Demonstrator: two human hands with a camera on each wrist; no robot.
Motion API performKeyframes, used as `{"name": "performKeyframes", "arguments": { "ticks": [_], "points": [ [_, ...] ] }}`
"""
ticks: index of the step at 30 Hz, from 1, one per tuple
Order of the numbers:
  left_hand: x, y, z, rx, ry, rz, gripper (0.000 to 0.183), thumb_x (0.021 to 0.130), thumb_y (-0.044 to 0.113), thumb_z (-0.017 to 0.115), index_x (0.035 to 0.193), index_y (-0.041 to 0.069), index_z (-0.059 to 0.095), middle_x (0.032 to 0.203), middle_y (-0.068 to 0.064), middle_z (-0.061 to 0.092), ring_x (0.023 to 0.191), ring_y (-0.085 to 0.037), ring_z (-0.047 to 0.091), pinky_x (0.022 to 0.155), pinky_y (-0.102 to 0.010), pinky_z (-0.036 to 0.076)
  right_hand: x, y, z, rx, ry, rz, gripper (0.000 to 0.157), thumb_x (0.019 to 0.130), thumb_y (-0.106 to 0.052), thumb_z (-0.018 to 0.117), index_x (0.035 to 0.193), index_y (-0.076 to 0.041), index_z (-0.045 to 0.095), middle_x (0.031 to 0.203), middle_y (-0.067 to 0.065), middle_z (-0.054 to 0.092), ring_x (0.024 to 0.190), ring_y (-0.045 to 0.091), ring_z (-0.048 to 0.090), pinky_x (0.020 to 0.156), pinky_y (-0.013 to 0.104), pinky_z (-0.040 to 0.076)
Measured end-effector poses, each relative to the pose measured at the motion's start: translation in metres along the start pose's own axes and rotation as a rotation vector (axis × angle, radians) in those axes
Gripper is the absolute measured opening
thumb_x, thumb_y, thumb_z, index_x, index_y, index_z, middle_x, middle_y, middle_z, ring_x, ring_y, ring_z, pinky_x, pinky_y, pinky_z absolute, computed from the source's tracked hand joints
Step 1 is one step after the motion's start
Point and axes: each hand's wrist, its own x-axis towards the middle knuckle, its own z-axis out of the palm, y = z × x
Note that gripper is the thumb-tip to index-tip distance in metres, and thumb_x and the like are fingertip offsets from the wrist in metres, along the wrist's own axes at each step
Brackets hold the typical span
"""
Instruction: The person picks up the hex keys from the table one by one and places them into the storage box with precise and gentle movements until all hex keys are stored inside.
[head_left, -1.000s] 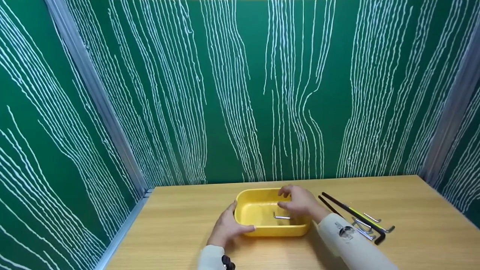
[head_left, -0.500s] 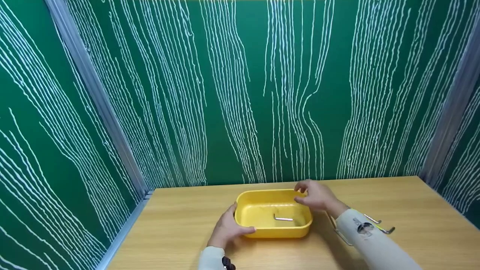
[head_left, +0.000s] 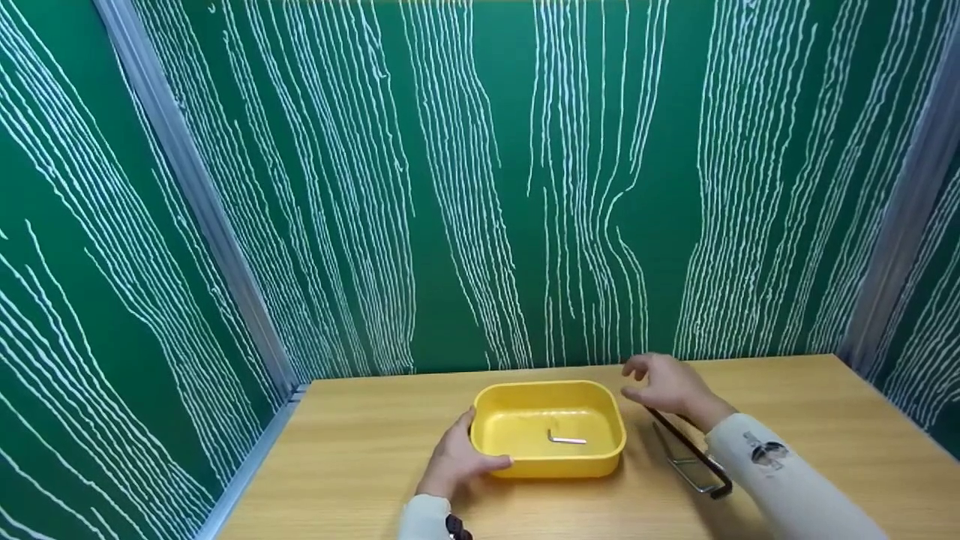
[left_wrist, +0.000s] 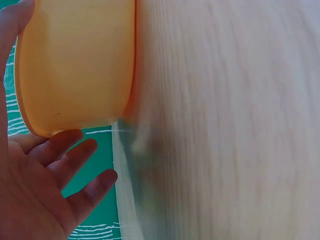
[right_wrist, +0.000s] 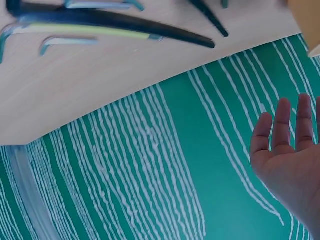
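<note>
A yellow plastic bin (head_left: 568, 467) sits on the table, with one small silver hex key (head_left: 568, 440) lying in it. My left hand (head_left: 454, 455) holds its near left corner, thumb along the near rim and fingers at the left side. The left wrist view shows the bin's wall (left_wrist: 80, 60) between thumb and index finger, the other fingers spread. Off to the bin's right, my right hand (head_left: 666, 386) hovers with relaxed fingers and nothing in them. Beneath that hand and its sleeve lies a long black hex key (head_left: 694, 444), partly hidden.
Thinner metal hex keys (head_left: 686, 472) lie beside the black one. In the right wrist view, a hex key with a yellow-green sleeve (right_wrist: 92, 30) and a short silver one (right_wrist: 67, 42) show. Green walls with white wavy lines (head_left: 450, 187) stand behind the table (head_left: 360, 435).
My right hand has moved out of the bin and over to the right, above the hex keys, uncovering the silver one inside. The left hand has stayed at the bin's corner.
</note>
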Motion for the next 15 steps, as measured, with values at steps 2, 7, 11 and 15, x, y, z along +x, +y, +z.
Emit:
{"name": "performKeyframes", "arguments": {
  "ticks": [2, 7, 11, 15],
  "points": [
    [0.0, -0.001, 0.001, 0.001, 0.0, 0.006, 0.116, 0.039, 0.053, 0.081, 0.136, 0.015, 0.03, 0.133, -0.002, 0.041, 0.11, -0.018, 0.044, 0.1, -0.043, 0.032, -0.002, 0.005, -0.005, -0.026, 0.002, 0.0, 0.036, 0.07, -0.047, 0.065, 0.096, -0.022, 0.06, 0.095, 0.005, 0.059, 0.08, 0.018, 0.054, 0.061, 0.031, 0.046],
    [0.001, 0.0, 0.003, -0.003, -0.005, -0.003, 0.115, 0.04, 0.052, 0.081, 0.136, 0.016, 0.03, 0.132, -0.001, 0.042, 0.107, -0.017, 0.045, 0.1, -0.043, 0.033, -0.008, 0.018, -0.016, -0.067, -0.003, -0.001, 0.037, 0.071, -0.048, 0.063, 0.096, -0.02, 0.061, 0.095, 0.006, 0.06, 0.08, 0.019, 0.055, 0.063, 0.034, 0.047],
    [0.0, 0.001, 0.002, -0.008, 0.004, -0.008, 0.115, 0.039, 0.052, 0.081, 0.136, 0.017, 0.031, 0.134, -0.001, 0.041, 0.11, -0.018, 0.044, 0.101, -0.044, 0.031, -0.012, 0.03, -0.022, -0.082, -0.008, 0.015, 0.035, 0.072, -0.045, 0.063, 0.096, -0.019, 0.061, 0.093, 0.006, 0.059, 0.079, 0.019, 0.054, 0.06, 0.033, 0.047],
    [0.0, 0.0, 0.001, -0.005, 0.013, 0.005, 0.116, 0.038, 0.054, 0.081, 0.136, 0.017, 0.031, 0.134, -0.002, 0.041, 0.113, -0.018, 0.043, 0.102, -0.044, 0.03, -0.014, 0.041, -0.028, -0.126, -0.014, 0.022, 0.035, 0.072, -0.043, 0.064, 0.095, -0.018, 0.061, 0.091, 0.006, 0.06, 0.077, 0.019, 0.054, 0.057, 0.032, 0.045]
  ]
}}
